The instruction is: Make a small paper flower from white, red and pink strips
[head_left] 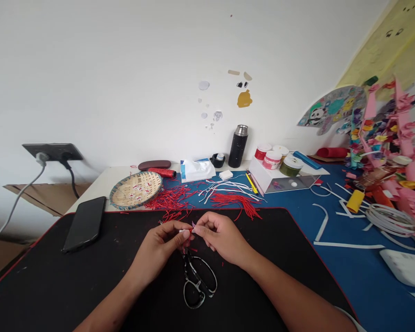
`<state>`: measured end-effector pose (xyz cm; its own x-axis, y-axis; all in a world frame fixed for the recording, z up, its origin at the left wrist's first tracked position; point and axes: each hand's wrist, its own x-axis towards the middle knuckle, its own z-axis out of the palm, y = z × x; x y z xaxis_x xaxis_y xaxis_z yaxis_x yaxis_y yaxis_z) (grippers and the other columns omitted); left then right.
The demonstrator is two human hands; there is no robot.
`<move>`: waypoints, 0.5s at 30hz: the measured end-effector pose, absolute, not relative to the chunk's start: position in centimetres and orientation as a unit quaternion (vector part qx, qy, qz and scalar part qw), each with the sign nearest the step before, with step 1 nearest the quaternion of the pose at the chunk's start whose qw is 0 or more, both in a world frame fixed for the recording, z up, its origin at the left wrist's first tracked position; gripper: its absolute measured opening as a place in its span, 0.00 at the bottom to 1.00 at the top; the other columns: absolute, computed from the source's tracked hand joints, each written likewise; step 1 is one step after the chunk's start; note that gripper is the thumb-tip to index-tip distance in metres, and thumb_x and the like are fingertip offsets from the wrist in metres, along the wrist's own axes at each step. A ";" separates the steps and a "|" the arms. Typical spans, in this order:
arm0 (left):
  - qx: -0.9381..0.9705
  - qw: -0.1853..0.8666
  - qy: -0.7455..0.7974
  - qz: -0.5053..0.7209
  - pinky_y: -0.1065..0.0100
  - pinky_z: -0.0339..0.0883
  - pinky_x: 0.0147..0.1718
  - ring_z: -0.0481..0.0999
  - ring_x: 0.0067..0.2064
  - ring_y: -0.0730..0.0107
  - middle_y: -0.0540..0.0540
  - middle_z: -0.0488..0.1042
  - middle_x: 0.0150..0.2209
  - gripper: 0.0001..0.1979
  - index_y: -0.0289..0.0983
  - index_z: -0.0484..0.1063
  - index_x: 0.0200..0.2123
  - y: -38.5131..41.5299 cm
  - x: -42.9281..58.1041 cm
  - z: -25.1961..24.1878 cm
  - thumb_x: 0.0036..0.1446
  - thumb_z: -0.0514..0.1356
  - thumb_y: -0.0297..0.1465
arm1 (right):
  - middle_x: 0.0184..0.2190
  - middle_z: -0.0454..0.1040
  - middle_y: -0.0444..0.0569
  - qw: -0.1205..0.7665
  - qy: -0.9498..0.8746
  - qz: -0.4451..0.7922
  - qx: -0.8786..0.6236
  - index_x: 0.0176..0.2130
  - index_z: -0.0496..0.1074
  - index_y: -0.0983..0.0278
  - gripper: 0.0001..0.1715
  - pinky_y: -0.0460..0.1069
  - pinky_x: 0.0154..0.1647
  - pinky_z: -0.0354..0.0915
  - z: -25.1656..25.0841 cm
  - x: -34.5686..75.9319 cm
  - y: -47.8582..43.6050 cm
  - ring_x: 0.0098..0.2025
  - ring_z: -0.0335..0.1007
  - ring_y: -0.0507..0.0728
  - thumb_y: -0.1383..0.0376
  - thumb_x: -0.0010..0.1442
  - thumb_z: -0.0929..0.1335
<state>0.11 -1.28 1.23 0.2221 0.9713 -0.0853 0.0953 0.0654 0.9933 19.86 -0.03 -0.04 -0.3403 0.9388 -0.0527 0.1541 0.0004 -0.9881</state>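
Over the black mat, my left hand pinches a short piece of red and white cord between thumb and forefinger. My right hand is closed at the same spot, its thumb and fingertips on the other end of the cord. The fingers hide most of that small piece. Just below my hands lie scissors with black-and-silver handles; their blades are mostly hidden. Red cords and white cords lie in loose bunches beyond my hands.
A woven basket holding small cord bits and a phone are on the left. At the back stand a black flask and several jars on a white box. Paper strips and coiled cable lie right.
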 end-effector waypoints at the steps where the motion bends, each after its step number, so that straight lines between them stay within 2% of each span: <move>1: 0.559 0.544 0.486 0.395 0.67 0.70 0.31 0.75 0.29 0.64 0.47 0.79 0.28 0.16 0.39 0.83 0.34 -1.3 0.1 1.2 0.54 0.69 0.46 | 0.22 0.69 0.39 0.359 -0.611 0.544 -0.450 0.38 0.71 0.63 0.11 0.44 0.21 0.55 -0.1 19.8 0.0 0.19 0.60 0.48 0.57 0.66 0.70; 6: 0.572 0.514 0.519 0.372 0.68 0.68 0.31 0.74 0.30 0.64 0.47 0.79 0.27 0.16 0.39 0.83 0.31 -1.2 0.0 1.0 0.53 0.69 0.47 | 0.21 0.67 0.37 0.359 -0.610 0.539 -0.457 0.38 0.71 0.63 0.09 0.44 0.22 0.55 0.1 19.8 -0.2 0.19 0.59 0.48 0.60 0.64 0.71; 15: 0.533 0.535 0.514 0.405 0.68 0.67 0.31 0.74 0.28 0.65 0.48 0.79 0.27 0.15 0.39 0.82 0.31 -1.1 -0.3 0.7 0.53 0.70 0.46 | 0.19 0.66 0.37 0.407 -0.551 0.591 -0.426 0.38 0.72 0.64 0.19 0.44 0.19 0.53 0.3 20.1 0.5 0.17 0.55 0.47 0.50 0.64 0.70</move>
